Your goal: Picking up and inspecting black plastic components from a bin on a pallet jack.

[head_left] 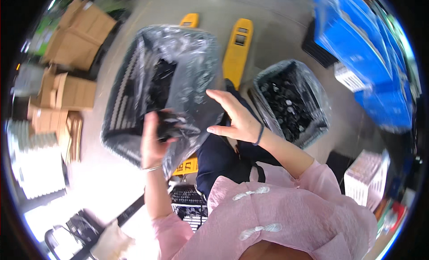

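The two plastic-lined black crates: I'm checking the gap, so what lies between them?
In the head view, a yellow pallet-jack fork on grey floor lies between the left crate and right crate, with the right hand lower down.

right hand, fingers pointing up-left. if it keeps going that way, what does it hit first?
Most likely the clear plastic liner of the black crate; the right hand already looks against it, though depth is unclear.

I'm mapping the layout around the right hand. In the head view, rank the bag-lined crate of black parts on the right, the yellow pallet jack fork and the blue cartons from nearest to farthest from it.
From the right hand:
1. Bag-lined crate of black parts, just to its right.
2. Yellow pallet jack fork, ahead, above the hand.
3. Blue cartons, far upper right.
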The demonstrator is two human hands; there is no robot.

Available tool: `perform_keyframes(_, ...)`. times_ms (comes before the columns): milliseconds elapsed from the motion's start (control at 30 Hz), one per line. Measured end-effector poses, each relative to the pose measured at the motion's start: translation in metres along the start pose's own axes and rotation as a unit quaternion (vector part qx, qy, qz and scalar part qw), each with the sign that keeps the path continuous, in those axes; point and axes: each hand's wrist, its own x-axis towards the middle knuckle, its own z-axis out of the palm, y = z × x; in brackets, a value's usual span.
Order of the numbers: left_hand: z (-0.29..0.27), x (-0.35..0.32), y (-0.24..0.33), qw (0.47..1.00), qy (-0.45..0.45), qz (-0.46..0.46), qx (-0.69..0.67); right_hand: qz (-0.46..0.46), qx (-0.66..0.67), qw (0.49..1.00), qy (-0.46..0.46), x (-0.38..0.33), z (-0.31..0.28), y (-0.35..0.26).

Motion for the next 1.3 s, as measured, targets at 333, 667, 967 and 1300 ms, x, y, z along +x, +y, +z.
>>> perform_keyframes(333,0.071,-0.020,-0.033,0.989,-0.079,-0.079,-0.095,0.058,0.178,0.982,-0.032,-0.010,-0.018,-0.023)
perform_keyframes(667,0.088,-0.022,-0.036,0.969,0.018,-0.139,-0.205,-0.004,0.072,0.997,-0.031,-0.012,-0.024,-0.018)
perform_keyframes(967,0.081,-0.013,-0.048,0.969,-0.041,-0.167,-0.180,0.095,0.168,0.975,-0.112,-0.012,-0.032,-0.020)
perform_keyframes(1300,0.101,-0.012,-0.037,0.961,-0.172,-0.123,-0.179,0.212,0.343,0.910,-0.096,-0.024,-0.029,0.008)
